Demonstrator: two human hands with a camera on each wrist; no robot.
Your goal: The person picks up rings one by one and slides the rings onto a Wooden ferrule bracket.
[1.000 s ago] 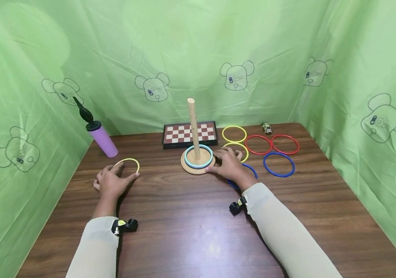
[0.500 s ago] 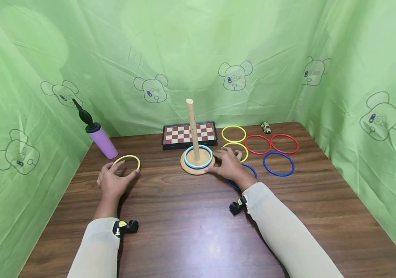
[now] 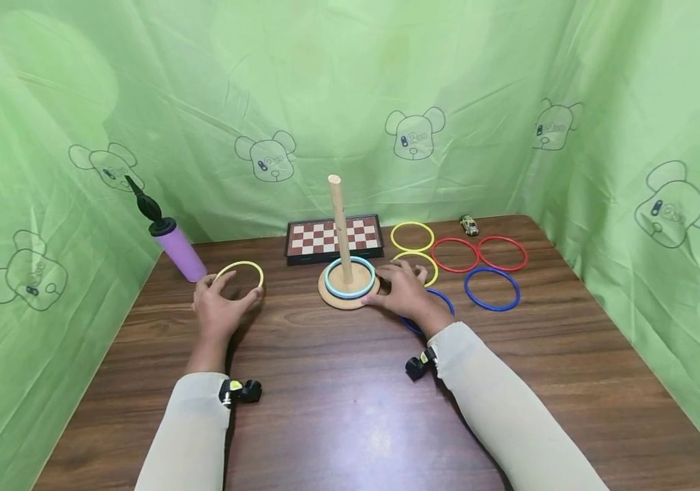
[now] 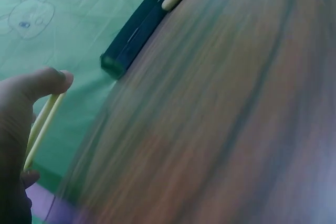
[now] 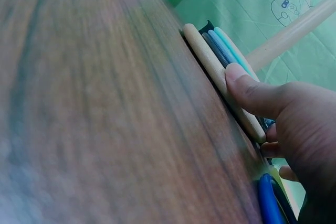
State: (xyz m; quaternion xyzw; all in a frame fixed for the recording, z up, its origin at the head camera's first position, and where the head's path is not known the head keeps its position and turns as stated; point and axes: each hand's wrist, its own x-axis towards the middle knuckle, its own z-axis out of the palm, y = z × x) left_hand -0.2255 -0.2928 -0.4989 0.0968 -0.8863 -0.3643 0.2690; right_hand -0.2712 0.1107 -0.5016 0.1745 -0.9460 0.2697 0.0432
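My left hand (image 3: 222,308) pinches a yellow ring (image 3: 239,275) between thumb and fingers, lifted a little off the brown table (image 3: 338,402); in the left wrist view the yellow ring (image 4: 43,124) shows beside my thumb. A wooden peg stand (image 3: 340,232) sits at mid-table with light blue and dark blue rings (image 3: 350,278) stacked on its round base. My right hand (image 3: 404,290) rests on the base's right edge, its thumb (image 5: 252,92) pressed against the wooden base (image 5: 218,74). A blue ring (image 3: 442,300) lies partly under that hand.
A purple air pump (image 3: 172,242) stands at the back left. A chessboard box (image 3: 333,237) lies behind the peg. Yellow rings (image 3: 413,236), red rings (image 3: 479,254) and a blue ring (image 3: 492,289) lie at the right, with a toy car (image 3: 469,224) behind. Green sheets wall the table.
My left hand has lifted the yellow ring and carried it right and away from me, toward the peg. The right hand has stayed on the base.
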